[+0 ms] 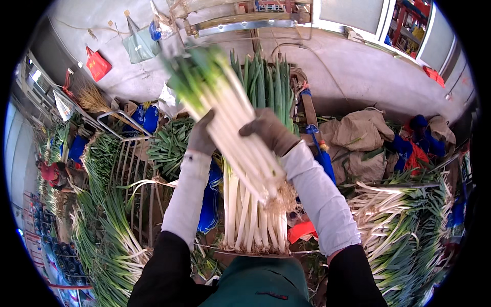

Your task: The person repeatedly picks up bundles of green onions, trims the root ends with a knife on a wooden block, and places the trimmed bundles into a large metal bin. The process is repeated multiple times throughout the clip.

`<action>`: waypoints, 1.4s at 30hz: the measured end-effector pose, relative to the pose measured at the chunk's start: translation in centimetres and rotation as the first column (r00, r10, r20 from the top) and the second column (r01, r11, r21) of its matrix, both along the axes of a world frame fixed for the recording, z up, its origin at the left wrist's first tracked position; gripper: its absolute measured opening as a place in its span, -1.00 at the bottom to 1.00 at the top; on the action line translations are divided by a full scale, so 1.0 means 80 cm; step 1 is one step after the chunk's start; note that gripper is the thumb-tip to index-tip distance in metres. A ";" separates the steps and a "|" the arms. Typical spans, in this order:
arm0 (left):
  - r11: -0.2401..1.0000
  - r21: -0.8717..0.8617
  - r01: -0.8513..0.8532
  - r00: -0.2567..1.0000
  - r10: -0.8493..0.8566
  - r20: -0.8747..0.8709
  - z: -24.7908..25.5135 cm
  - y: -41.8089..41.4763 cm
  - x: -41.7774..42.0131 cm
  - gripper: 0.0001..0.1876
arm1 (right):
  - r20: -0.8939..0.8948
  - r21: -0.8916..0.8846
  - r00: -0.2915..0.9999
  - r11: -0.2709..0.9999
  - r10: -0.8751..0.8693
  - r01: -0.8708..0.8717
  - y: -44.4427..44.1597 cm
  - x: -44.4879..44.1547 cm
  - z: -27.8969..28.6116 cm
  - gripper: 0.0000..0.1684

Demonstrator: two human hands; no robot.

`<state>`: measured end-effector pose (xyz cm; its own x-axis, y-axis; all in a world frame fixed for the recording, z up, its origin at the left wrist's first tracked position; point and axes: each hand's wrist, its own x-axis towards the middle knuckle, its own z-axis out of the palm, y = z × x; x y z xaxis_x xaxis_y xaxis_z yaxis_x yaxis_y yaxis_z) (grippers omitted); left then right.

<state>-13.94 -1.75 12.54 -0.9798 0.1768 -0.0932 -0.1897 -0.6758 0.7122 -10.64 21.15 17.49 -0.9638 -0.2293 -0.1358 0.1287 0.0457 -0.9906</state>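
Between my gloved hands is a bundle of large green onions [234, 126], tilted with its blurred green tops up to the left and its roots down to the right. My left hand [202, 134] clasps the bundle's left side. On its right side, my right hand [270, 130] grips the white stalks with the thumb across them. Under it lies a stack of trimmed green onions [255, 226], white root ends towards me and green leaves towards the wall. The held bundle covers the middle of that stack.
Loose green onions lie heaped at the right [399, 230] and left [115, 234]. A metal-railed cart [134, 184] stands at the left. Burlap sacks [362, 134] rest by the wall. Farther left, a person in a red top [51, 174] bends over. A metal bar [245, 26] crosses the far side.
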 end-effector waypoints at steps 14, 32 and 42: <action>0.728 -0.412 0.548 0.834 -0.438 0.336 -0.144 0.078 0.036 -0.65 | 0.378 -0.502 0.920 0.814 -0.098 0.293 0.058 0.161 -0.222 -0.48; 0.679 -0.705 0.206 0.976 -0.089 0.200 -0.171 0.049 0.371 -0.45 | 0.268 0.008 0.961 0.997 0.067 -0.072 0.095 0.273 -0.252 -0.43; 0.513 -0.781 0.357 0.933 -0.240 0.269 -0.154 0.046 0.346 -0.48 | 0.337 0.277 0.936 0.939 0.105 -0.205 0.091 0.246 -0.251 -0.46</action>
<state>13.78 1.94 0.23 -0.8553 0.2490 -0.4544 -0.3834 0.2859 0.8783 9.01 28.46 -2.57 -0.8160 -0.2720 -0.5101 0.3953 0.3813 -0.8357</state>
